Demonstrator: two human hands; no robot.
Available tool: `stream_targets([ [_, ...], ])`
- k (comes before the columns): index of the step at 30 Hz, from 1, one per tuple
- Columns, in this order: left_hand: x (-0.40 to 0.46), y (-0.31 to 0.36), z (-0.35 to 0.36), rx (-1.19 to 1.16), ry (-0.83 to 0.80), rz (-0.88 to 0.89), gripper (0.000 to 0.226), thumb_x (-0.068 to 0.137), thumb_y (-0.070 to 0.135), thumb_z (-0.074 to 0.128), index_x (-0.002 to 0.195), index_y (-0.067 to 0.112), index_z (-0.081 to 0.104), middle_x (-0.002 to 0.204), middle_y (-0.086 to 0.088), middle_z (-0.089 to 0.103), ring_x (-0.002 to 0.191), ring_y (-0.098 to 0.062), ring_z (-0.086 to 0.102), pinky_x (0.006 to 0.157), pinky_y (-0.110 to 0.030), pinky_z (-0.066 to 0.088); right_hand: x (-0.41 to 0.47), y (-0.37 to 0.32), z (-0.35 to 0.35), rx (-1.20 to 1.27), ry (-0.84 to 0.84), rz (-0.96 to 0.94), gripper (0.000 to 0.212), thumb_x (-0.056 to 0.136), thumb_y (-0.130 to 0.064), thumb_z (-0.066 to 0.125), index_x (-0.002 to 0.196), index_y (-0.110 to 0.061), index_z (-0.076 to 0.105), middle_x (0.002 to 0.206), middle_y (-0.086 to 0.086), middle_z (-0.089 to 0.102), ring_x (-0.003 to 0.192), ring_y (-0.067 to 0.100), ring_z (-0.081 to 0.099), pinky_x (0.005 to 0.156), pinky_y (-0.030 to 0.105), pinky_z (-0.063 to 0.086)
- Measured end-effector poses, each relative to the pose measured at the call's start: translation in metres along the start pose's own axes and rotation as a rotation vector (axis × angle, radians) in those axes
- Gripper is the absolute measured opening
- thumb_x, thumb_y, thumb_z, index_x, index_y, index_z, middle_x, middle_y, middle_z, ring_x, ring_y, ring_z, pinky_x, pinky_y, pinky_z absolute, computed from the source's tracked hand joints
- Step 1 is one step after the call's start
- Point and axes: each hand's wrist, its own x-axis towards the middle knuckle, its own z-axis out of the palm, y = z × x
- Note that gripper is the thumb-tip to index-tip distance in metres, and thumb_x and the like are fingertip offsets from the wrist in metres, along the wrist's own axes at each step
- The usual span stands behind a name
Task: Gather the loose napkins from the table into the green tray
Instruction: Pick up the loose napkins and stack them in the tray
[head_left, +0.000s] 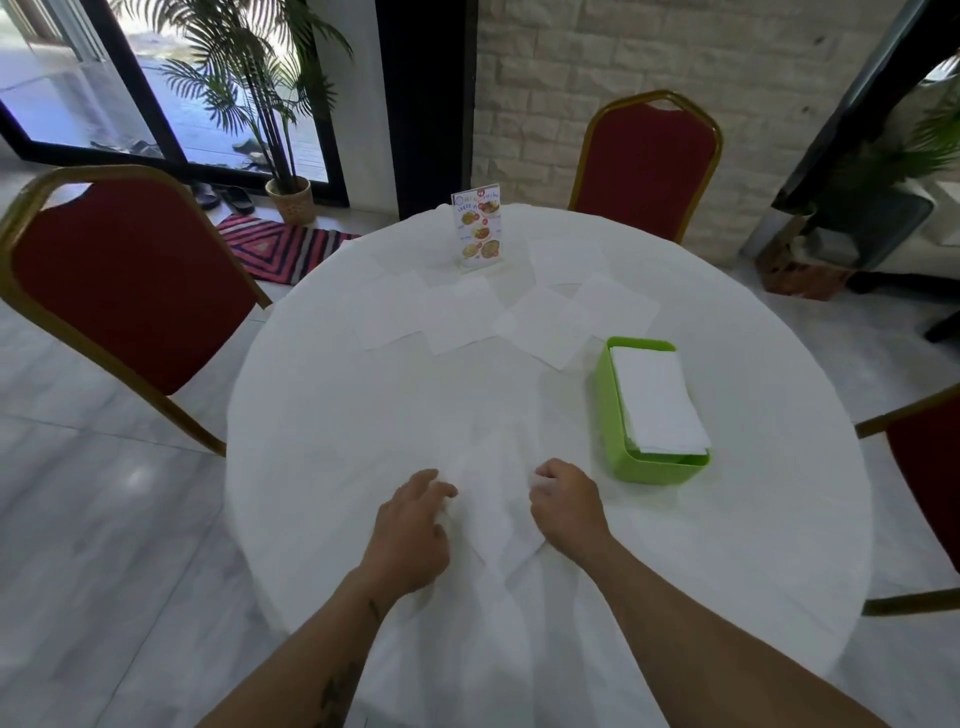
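Gathering step in hand: both hands low on the white-clothed surface (322, 415), a napkin (493, 499) lying between them. Left hand (410, 525) fingers curled at the napkin's left edge; right hand (566, 504) closed into a loose fist on its right edge, a bit of white showing at the knuckles. Judged: each hand pinches a side of this one sheet, though white on white makes the edges hard to read and a firm grip on the left cannot be confirmed.

Green tray (602, 395) sits just ahead and to the right of the right hand, already holding a neat stack of napkins (657, 400). More loose napkins (457, 317) lie spread well ahead of both hands, near the menu stand (479, 228).

Next move, as judged: lift the sheet clear, carry it right and forward, lay it flat on the stack. Thin paper; will likely crumple or drag the cloth if pulled sideways.
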Motion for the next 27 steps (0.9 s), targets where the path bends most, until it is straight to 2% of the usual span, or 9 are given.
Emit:
stream_targets([
  [4, 0.000, -0.007, -0.006, -0.185, 0.139, -0.115, 0.043, 0.081, 0.002, 0.048, 0.120, 0.020, 0.050, 0.135, 0.006, 0.041, 0.119, -0.017, 0.047, 0.096, -0.026, 0.042, -0.017, -0.002, 0.011, -0.185, -0.205, -0.185, 0.015, 0.077, -0.015, 0.056, 0.085, -0.027, 0.060, 0.102, -0.004, 0.050, 0.099, 0.016, 0.049, 0.079, 0.027, 0.043],
  [7, -0.002, -0.008, -0.006, -0.229, 0.142, -0.172, 0.052, 0.082, 0.004, 0.048, 0.131, 0.020, 0.042, 0.140, 0.004, 0.037, 0.123, -0.018, 0.045, 0.100, -0.030, 0.043, -0.029, 0.003, 0.016, -0.317, -0.353, -0.204, 0.031, 0.072, -0.034, 0.063, 0.103, -0.031, 0.061, 0.117, -0.006, 0.044, 0.112, 0.016, 0.039, 0.098, 0.036, 0.040],
  [10, -0.006, -0.004, -0.006, -0.096, 0.074, -0.129, 0.065, 0.084, 0.007, 0.046, 0.145, 0.022, 0.029, 0.154, 0.002, 0.024, 0.137, -0.021, 0.030, 0.113, -0.035, 0.031, -0.032, 0.005, 0.018, -0.277, -0.294, -0.146, 0.045, 0.072, -0.039, 0.060, 0.116, -0.030, 0.055, 0.126, -0.006, 0.039, 0.119, 0.017, 0.037, 0.101, 0.037, 0.038],
  [14, -0.014, 0.001, 0.003, 0.205, -0.074, -0.015, 0.072, 0.083, 0.014, 0.040, 0.149, 0.031, 0.019, 0.161, 0.004, 0.006, 0.146, -0.021, 0.007, 0.119, -0.041, 0.012, -0.024, 0.003, 0.015, -0.305, -0.180, -0.009, 0.056, 0.079, -0.022, 0.053, 0.134, -0.021, 0.043, 0.135, 0.002, 0.039, 0.126, 0.025, 0.036, 0.102, 0.038, 0.038],
  [18, -0.015, 0.000, 0.009, 0.306, -0.147, 0.016, 0.070, 0.083, 0.014, 0.038, 0.148, 0.033, 0.020, 0.162, 0.004, 0.006, 0.148, -0.022, 0.001, 0.119, -0.045, 0.006, -0.013, -0.006, 0.014, 0.043, -0.232, 0.215, 0.062, 0.083, -0.017, 0.054, 0.143, -0.015, 0.038, 0.138, 0.006, 0.047, 0.122, 0.025, 0.050, 0.099, 0.034, 0.044],
  [20, -0.014, 0.001, 0.007, 0.314, -0.172, 0.040, 0.068, 0.084, 0.014, 0.038, 0.148, 0.034, 0.023, 0.161, 0.005, 0.008, 0.148, -0.022, 0.002, 0.119, -0.046, 0.006, -0.012, -0.008, 0.017, 0.229, -0.250, 0.328, 0.056, 0.082, -0.021, 0.057, 0.136, -0.016, 0.045, 0.131, 0.005, 0.053, 0.115, 0.025, 0.056, 0.097, 0.040, 0.051],
  [22, -0.014, 0.001, 0.005, 0.313, -0.187, 0.066, 0.066, 0.086, 0.013, 0.038, 0.147, 0.035, 0.027, 0.161, 0.006, 0.010, 0.148, -0.021, 0.003, 0.119, -0.046, 0.007, -0.012, -0.005, 0.020, 0.268, -0.233, 0.349, 0.037, 0.080, -0.021, 0.059, 0.115, -0.010, 0.061, 0.114, 0.007, 0.065, 0.101, 0.026, 0.064, 0.092, 0.046, 0.055],
  [25, -0.015, 0.001, 0.001, 0.237, -0.176, 0.047, 0.065, 0.084, 0.010, 0.039, 0.144, 0.036, 0.033, 0.159, 0.008, 0.015, 0.147, -0.019, 0.007, 0.119, -0.043, 0.009, -0.019, -0.004, 0.022, 0.256, -0.193, 0.290, 0.011, 0.081, -0.016, 0.059, 0.084, -0.011, 0.069, 0.090, 0.008, 0.071, 0.078, 0.021, 0.063, 0.075, 0.038, 0.056],
  [27, -0.015, 0.004, -0.001, 0.153, -0.152, 0.010, 0.067, 0.082, 0.009, 0.039, 0.143, 0.037, 0.035, 0.158, 0.009, 0.020, 0.145, -0.018, 0.012, 0.119, -0.041, 0.013, -0.022, -0.006, 0.020, 0.210, -0.170, 0.217, 0.010, 0.081, -0.012, 0.060, 0.073, -0.015, 0.064, 0.078, 0.000, 0.066, 0.069, 0.014, 0.057, 0.061, 0.027, 0.047],
])
